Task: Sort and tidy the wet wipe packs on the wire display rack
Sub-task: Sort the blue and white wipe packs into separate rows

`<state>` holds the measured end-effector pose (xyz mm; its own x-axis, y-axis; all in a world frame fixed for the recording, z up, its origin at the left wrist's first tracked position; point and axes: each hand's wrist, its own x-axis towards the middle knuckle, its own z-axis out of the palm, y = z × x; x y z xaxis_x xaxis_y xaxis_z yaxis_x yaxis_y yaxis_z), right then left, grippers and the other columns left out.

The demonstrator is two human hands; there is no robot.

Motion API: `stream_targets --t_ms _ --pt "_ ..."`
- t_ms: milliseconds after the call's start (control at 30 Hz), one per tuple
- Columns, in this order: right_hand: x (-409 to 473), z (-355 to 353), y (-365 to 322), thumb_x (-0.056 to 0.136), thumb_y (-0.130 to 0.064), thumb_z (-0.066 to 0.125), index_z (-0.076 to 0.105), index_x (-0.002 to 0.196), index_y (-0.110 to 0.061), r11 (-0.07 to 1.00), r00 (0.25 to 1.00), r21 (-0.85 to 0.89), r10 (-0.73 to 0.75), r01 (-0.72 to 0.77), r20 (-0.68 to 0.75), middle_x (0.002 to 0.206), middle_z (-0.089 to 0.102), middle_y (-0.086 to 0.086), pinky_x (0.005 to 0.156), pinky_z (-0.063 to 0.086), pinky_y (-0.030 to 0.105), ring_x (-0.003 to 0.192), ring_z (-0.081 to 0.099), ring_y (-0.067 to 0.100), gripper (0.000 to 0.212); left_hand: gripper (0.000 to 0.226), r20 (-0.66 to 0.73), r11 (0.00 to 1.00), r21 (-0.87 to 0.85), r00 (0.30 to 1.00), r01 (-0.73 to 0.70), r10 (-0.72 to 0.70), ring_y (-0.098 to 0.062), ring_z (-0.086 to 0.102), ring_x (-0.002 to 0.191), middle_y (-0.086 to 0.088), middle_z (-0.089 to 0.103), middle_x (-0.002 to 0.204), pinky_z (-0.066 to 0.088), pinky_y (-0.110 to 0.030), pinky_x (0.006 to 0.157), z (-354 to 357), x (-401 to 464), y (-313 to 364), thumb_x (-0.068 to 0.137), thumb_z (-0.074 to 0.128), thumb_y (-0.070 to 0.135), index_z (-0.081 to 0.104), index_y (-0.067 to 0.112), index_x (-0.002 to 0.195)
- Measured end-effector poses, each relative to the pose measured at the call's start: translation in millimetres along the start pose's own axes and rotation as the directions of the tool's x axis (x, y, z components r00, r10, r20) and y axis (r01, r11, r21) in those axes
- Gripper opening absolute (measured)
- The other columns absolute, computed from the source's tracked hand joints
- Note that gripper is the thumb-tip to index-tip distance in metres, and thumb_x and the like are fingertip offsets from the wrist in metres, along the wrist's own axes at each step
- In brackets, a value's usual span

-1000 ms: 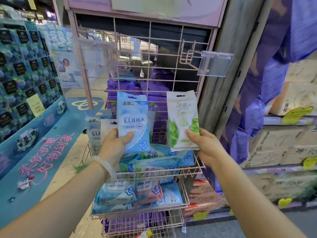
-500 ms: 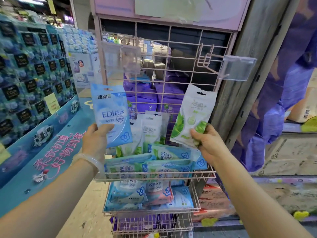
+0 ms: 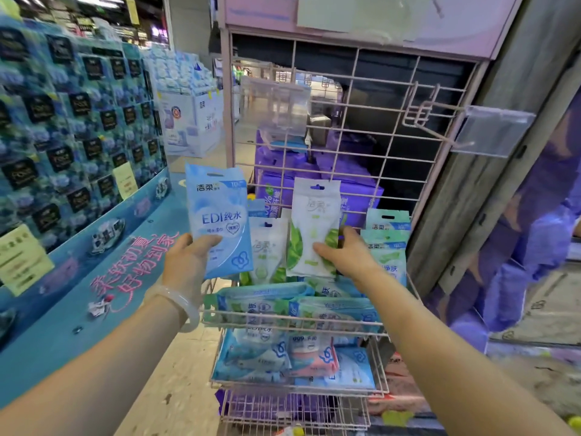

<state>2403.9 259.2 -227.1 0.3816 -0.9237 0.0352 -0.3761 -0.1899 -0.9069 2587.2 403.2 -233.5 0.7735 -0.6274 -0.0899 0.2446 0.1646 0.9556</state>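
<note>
My left hand grips a blue wet wipe pack marked EDI by its lower edge, upright, just left of the pink wire rack. My right hand pinches a white and green pack upright above the upper basket. Behind it another white and green pack stands in the basket. Green-topped packs stand at the basket's right. Blue and green packs lie flat along its front.
A lower basket holds blue and pink packs. A hook with a clear price holder juts from the rack's upper right. A blue display stand is on the left, a grey pillar on the right.
My right hand has brought the white and green pack left and down, from tilted to upright, over the basket. My left hand with the blue pack has stayed beside the rack. The view came closer.
</note>
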Motion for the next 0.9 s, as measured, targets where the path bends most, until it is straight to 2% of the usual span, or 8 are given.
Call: stream_targets --t_ms 100,200,300,467,533,667,800,900 --pt "1.6 -0.9 -2.0 0.077 -0.015 0.070 0.049 0.107 -0.009 0.999 1.000 0.041 0.000 0.000 0.003 0.107 0.061 0.008 0.086 0.051 0.038 0.095 0.060 0.025 0.038 0.012 0.139 0.982 0.143 0.980 0.122 -0.142 -0.028 0.059 0.094 -0.012 0.064 0.102 0.043 -0.043 0.094 2.1 10.4 -3.2 0.085 0.059 0.019 0.064 0.013 0.095" --pt "3.0 -4.9 -2.6 0.078 -0.010 0.069 0.047 0.101 -0.010 0.991 0.998 0.135 -0.007 0.016 -0.069 0.110 0.063 0.014 0.088 0.052 0.044 0.096 0.061 0.028 0.032 0.022 0.268 0.941 0.305 0.934 0.149 -0.235 -0.023 0.065 0.076 -0.010 0.071 0.084 0.052 -0.028 0.079 17.2 20.9 -3.5 0.088 0.056 0.013 0.060 0.002 0.106" --pt "2.6 -11.9 0.3 0.078 -0.007 0.068 0.045 0.096 -0.013 0.986 0.987 0.158 -0.028 0.053 -0.158 0.104 0.063 0.014 0.086 0.052 0.046 0.095 0.062 0.030 0.029 0.034 0.327 0.865 0.490 0.898 0.105 -0.295 -0.026 0.061 0.090 -0.016 0.067 0.105 0.049 -0.033 0.086 32.9 25.6 -5.1 0.084 0.063 0.010 0.059 -0.006 0.113" --pt "-1.1 -20.2 12.5 0.079 -0.007 0.066 0.043 0.098 -0.014 0.971 0.975 0.220 -0.043 0.091 -0.216 0.099 0.062 0.008 0.087 0.052 0.048 0.096 0.062 0.031 0.031 0.048 0.274 0.747 0.663 0.914 0.047 -0.300 -0.012 0.058 0.081 0.003 0.066 0.102 0.043 -0.012 0.068 40.6 28.2 -15.2 0.065 0.081 0.028 0.061 0.012 0.105" --pt "-1.2 -23.0 15.7 0.079 -0.006 0.066 0.044 0.092 -0.017 0.951 0.970 0.282 -0.057 0.125 -0.236 0.097 0.062 0.006 0.080 0.055 0.041 0.090 0.063 0.024 0.028 0.035 0.344 0.760 0.650 0.887 0.012 -0.308 -0.006 0.059 0.077 0.007 0.067 0.093 0.044 -0.007 0.065 41.6 28.2 -16.7 0.065 0.081 0.027 0.064 0.018 0.093" --pt "1.6 -28.2 13.2 0.080 -0.003 0.064 0.046 0.085 -0.027 0.893 0.978 0.426 -0.069 0.148 -0.195 0.093 0.062 -0.005 0.066 0.053 0.024 0.085 0.062 0.010 0.031 0.033 0.377 0.880 0.474 0.908 -0.018 -0.185 -0.019 0.067 0.093 -0.003 0.071 0.104 0.050 -0.031 0.088 32.5 28.7 -11.4 0.069 0.078 0.013 0.066 0.011 0.100" --pt "7.9 -19.7 6.2 0.078 -0.003 0.066 0.049 0.090 -0.026 0.849 0.987 0.506 -0.105 0.152 -0.120 0.096 0.065 -0.005 0.074 0.054 0.028 0.088 0.064 0.010 0.031 0.024 0.444 0.999 0.023 0.895 0.040 -0.047 -0.014 0.072 0.074 0.002 0.076 0.090 0.058 -0.024 0.062 0.9 41.5 12.5 0.068 0.068 0.013 0.069 0.012 0.092" --pt "8.1 2.4 0.7 0.077 -0.005 0.068 0.050 0.091 -0.022 0.899 0.989 0.412 -0.140 0.150 -0.055 0.096 0.066 0.000 0.072 0.053 0.025 0.085 0.064 0.012 0.028 0.034 0.431 0.999 -0.002 0.902 0.035 -0.030 -0.014 0.073 0.070 0.002 0.077 0.080 0.059 -0.026 0.060 -18.0 43.8 20.7 0.061 0.068 0.018 0.067 0.011 0.094"
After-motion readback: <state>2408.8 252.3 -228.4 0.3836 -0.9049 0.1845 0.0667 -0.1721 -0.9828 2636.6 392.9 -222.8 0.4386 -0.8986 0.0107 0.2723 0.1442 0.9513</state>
